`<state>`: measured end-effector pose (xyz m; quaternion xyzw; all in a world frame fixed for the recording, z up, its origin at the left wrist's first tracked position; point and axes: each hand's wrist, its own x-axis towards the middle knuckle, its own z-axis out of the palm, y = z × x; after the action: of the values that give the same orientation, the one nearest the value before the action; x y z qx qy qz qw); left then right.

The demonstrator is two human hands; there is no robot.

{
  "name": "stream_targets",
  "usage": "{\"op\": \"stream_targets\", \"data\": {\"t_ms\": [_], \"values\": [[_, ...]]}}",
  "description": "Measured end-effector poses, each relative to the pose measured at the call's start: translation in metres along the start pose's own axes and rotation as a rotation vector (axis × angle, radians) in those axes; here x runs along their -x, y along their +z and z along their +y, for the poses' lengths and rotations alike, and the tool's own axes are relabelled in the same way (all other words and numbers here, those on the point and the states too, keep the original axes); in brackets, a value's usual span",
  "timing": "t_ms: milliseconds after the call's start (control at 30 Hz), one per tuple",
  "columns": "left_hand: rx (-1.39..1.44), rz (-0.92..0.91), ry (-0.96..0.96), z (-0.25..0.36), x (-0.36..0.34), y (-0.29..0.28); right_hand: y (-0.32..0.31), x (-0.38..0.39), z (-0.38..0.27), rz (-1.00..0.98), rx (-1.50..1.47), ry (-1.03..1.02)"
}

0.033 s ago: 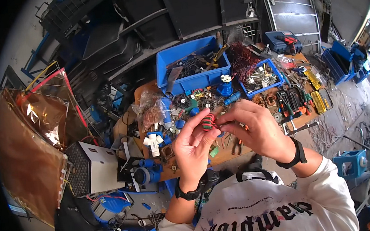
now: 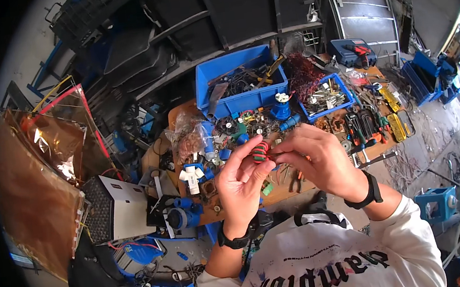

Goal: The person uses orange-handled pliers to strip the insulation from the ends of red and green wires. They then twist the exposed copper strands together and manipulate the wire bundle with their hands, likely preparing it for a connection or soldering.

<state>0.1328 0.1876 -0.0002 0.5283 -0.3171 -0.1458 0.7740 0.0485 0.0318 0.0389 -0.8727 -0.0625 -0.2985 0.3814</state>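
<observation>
A small coil (image 2: 260, 151) of red and green wire is held up over the near part of the workbench. The thumb and fingers of my left hand (image 2: 241, 184) are closed round it. Just right of the coil, my right hand (image 2: 321, 159) pinches its fingertips together at the coil's side. Whatever lies in that pinch, perhaps a wire end, is too small to make out. Below the hands, pliers (image 2: 296, 179) with orange-red handles lie by the bench's near edge, and a green piece (image 2: 268, 188) lies left of them.
On the cluttered wooden bench (image 2: 280, 195) stand a large blue bin (image 2: 244, 105) of scrap and a shallow blue tray (image 2: 323, 97) of metal parts. Hand tools (image 2: 365, 126) lie at the right. White and blue fittings (image 2: 191, 178) sit at the left, near a pale box (image 2: 122, 208).
</observation>
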Motion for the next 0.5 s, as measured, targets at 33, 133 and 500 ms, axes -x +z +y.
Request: {"op": "stream_targets", "data": {"t_ms": [33,133,500], "values": [[0.082,0.021,-0.014,0.002,-0.001,-0.001,-0.001,0.001,0.0,-0.023,-0.004,0.012],[0.333,0.075,-0.062,0.009,-0.005,0.0,0.004,0.014,0.001,0.214,-0.595,0.434],[0.383,-0.06,-0.085,0.004,-0.008,-0.006,-0.005,0.027,0.015,0.276,-1.227,0.56]]}}
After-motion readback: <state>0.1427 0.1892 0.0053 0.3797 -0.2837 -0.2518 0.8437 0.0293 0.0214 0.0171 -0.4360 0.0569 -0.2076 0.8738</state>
